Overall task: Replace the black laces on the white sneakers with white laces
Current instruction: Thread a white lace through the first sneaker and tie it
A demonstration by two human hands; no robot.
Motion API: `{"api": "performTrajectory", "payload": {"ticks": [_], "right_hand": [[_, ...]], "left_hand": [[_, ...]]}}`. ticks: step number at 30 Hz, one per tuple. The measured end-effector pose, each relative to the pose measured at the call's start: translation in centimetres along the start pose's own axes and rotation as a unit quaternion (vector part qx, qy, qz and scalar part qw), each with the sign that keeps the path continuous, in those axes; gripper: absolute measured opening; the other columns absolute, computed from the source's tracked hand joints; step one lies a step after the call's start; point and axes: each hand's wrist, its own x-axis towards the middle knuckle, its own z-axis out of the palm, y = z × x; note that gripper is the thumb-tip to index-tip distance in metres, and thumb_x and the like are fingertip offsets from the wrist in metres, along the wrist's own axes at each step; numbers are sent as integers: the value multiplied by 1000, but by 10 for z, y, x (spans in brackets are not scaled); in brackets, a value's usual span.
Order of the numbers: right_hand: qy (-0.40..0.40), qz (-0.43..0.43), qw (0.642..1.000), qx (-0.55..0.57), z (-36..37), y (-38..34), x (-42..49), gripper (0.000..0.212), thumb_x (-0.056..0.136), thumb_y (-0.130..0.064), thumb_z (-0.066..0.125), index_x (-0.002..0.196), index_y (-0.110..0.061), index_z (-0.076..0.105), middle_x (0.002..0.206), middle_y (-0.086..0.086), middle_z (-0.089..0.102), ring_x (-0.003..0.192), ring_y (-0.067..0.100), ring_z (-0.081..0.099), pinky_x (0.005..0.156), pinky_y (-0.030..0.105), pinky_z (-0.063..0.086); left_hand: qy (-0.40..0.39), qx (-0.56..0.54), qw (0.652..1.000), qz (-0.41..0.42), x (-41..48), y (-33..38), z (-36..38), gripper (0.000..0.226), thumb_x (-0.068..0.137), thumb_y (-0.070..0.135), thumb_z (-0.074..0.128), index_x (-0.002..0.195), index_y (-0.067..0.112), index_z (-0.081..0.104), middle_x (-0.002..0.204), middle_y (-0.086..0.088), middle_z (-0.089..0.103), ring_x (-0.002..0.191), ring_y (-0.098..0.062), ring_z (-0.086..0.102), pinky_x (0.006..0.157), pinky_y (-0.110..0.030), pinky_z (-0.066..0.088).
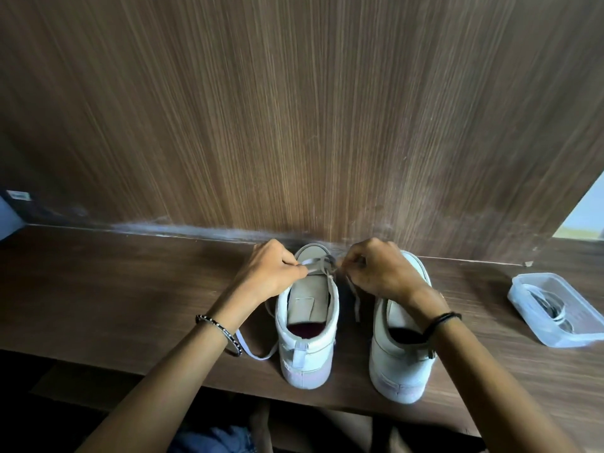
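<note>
The left hand point(273, 273) and right hand point(379, 273) each pinch the white lace point(313, 263) over the front eyelets of the sneaker point(307, 325) on the table point(130, 289) — an uneven tug would likely twist the lace or leave one end short.

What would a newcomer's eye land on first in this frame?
The left hand and right hand pinch a white lace above the left white sneaker, centre of the dark wooden table. The right white sneaker stands beside it; a clear plastic tub with coiled laces sits far right.
</note>
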Motion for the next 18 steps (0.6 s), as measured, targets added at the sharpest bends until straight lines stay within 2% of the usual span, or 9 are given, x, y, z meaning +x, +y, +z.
{"api": "performTrajectory", "payload": {"ticks": [2,4,7,8,9,10,12,14,18], "right_hand": [[52,30,998,24,-6,8,1,24,100,-27,59,92,-10,74,85,4,72,80,21,68,67,22,44],[125,84,964,221,-12,15,3,32,103,-30,57,92,-3,68,83,4,67,79,20,64,70,26,50],[196,131,754,613,-28,18,5,28,106,-18,51,87,0,62,85,6,68,93,20,72,88,32,57],[193,141,698,675,-31,18,5,28,107,-16,49,83,-4,60,80,7,67,83,20,73,80,33,60],[183,147,683,691,-33,18,4,28,107,-16,49,80,-9,57,74,6,62,67,17,68,67,29,58],[169,150,718,659,-32,20,3,29,106,-17,50,78,-13,53,70,4,56,56,13,57,55,25,50],[110,119,851,499,-24,26,1,27,104,-20,56,77,-15,53,69,2,51,53,11,43,47,20,36],[57,58,952,296,-17,26,-1,12,97,-23,65,87,-16,64,77,-4,65,62,10,56,55,20,44],[-40,-53,997,-27,-4,14,-2,8,89,-25,68,91,-25,75,83,-9,71,81,9,64,71,11,45]], "left_hand": [[0,3,1000,-2,-1,0,1,21,82,26,71,66,23,58,59,-1,37,55,-11,30,49,-27,23],[2,4,1000,-5,0,0,1,21,82,26,70,66,23,57,61,1,36,56,-10,30,48,-28,23],[4,4,1000,-14,-1,0,0,20,81,26,69,65,22,58,61,2,34,56,-10,28,45,-27,21],[6,2,1000,-16,0,0,0,21,80,26,69,63,17,59,61,1,33,56,-9,27,44,-26,20],[9,-1,1000,-17,-1,1,1,25,80,25,70,63,10,60,61,2,32,55,-9,25,43,-26,18],[12,-5,1000,-16,0,2,1,27,79,24,70,65,2,63,61,2,32,55,-8,24,42,-26,18],[16,-5,1000,-13,0,2,1,27,79,23,71,69,-1,69,60,2,32,55,-7,23,44,-27,20],[14,-3,1000,-14,0,1,2,27,80,24,72,70,-1,71,58,-1,36,56,-11,29,48,-27,23],[3,-11,1000,-14,2,-1,2,18,79,25,73,64,18,64,58,-1,42,59,-14,38,55,-28,28]]}}
